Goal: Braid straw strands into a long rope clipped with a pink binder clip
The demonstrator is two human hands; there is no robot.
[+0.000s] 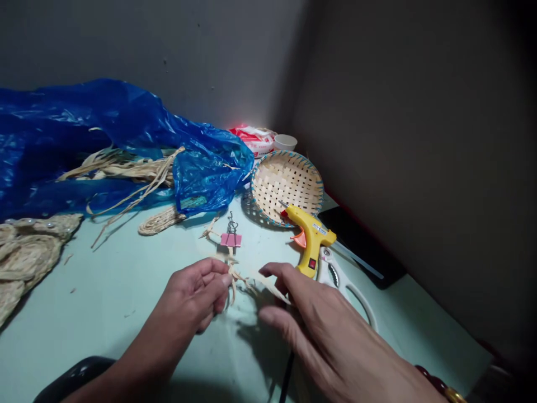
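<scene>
My left hand (203,294) is closed in a pinch on thin pale straw strips (235,274), just below a pink binder clip (231,240). The clip grips the top of the strips and stands on the table. To the right, my right hand (306,319) is open, its thumb apart from the bent index finger. One pale strip (271,286) runs from the knot of strips to behind the right fingers. Whether those hidden fingers touch it I cannot tell.
A yellow glue gun (312,238) lies against a woven basket (289,184), beside white-handled scissors (356,296) and a black flat object (364,246). A blue plastic bag (126,117) with straw bundles lies at the left. Woven straw pieces (29,252) sit at the left edge.
</scene>
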